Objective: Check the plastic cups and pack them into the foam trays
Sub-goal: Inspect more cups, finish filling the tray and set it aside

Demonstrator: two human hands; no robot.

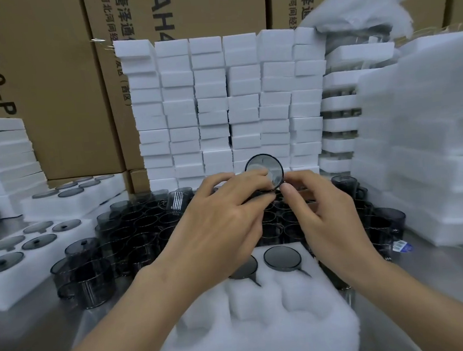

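A smoky grey clear plastic cup is held up in mid-air at the centre of the view, tipped on its side so one round end faces the camera. The left hand reaches in from the lower left, palm down, with its fingers curled round the cup's body. The right hand comes in from the lower right, its thumb and forefinger pinching the cup's lower right edge. Both forearms are bare and stretch forward, with the hands close together on the cup.

Directly below the hands lies a white foam tray, with two seated cups in its far pockets. Beyond it a crowd of loose cups stands on the grey table. To the left are filled trays holding more cups. A wall of stacked foam blocks rises behind, with piled foam sheets at the right and brown cardboard cartons at the back.
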